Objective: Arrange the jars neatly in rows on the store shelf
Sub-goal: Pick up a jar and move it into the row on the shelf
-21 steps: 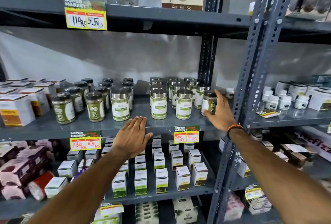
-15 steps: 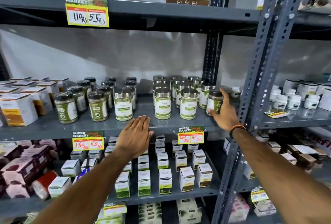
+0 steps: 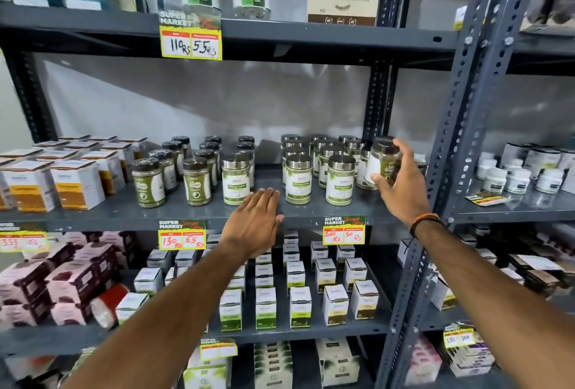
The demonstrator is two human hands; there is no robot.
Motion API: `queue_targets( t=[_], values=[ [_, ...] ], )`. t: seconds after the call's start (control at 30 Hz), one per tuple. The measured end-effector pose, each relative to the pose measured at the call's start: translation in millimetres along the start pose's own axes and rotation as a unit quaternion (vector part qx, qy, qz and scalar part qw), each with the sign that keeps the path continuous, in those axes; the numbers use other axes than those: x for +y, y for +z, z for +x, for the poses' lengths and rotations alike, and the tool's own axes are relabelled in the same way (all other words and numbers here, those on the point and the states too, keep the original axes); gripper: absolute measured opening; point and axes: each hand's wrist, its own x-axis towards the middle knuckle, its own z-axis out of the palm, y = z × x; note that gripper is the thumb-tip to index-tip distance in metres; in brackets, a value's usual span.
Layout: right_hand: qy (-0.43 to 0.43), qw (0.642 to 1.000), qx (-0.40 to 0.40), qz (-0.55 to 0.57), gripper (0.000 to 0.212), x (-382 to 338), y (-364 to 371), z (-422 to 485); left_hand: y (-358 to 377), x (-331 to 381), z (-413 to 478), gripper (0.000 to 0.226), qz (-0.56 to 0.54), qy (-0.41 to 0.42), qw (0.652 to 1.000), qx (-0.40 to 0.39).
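Silver-lidded jars of green powder [image 3: 298, 178] stand in rows on the grey middle shelf [image 3: 186, 213]. To their left are dark-lidded jars [image 3: 148, 182] in rows. My right hand [image 3: 401, 189] is shut on one silver-lidded jar [image 3: 382, 160], lifted and tilted above the right end of the rows. My left hand [image 3: 253, 225] rests flat with fingers apart on the shelf's front edge, just in front of a lone silver-lidded jar [image 3: 236, 182].
White and orange boxes [image 3: 77, 183] fill the shelf's left end. A slotted steel upright [image 3: 460, 127] stands right beside my right hand. Price tags [image 3: 343, 231] hang on the shelf edge. Small boxes [image 3: 300, 306] line the shelf below; white tubs [image 3: 510, 180] sit in the right bay.
My right hand has closed on the rightmost jar and lifted it off the shelf, tilting it. My left hand stays on the shelf edge.
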Motion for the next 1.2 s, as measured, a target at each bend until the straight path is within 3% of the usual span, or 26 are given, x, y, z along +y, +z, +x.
queue_targets(
  t=[0.3,0.47,0.8,0.97,1.2],
  values=[
    [-0.086,0.989,-0.069,0.097,0.085,-131.9,46.3,-23.7,-78.8,-82.6,-35.8,0.063,0.042,-0.041,0.993,0.105],
    [-0.094,0.976,-0.142,0.135,0.084,-181.2,116.9,-52.2,-71.8,-158.7,-88.9,0.066,0.066,-0.114,0.987,0.093],
    [-0.057,0.969,-0.178,0.161,0.087,-196.2,216.0,-79.4,-24.9,-225.1,-137.5,0.066,0.009,-0.203,0.978,0.04],
    [-0.06,0.973,-0.162,0.155,0.09,-192.3,238.8,-80.9,5.6,-246.5,-134.9,0.085,0.014,-0.211,0.977,0.0],
    [-0.097,0.978,-0.145,0.116,0.102,-193.2,247.2,-82.6,14.9,-258.3,-129.6,0.088,0.03,-0.191,0.981,-0.007]
  ],
)
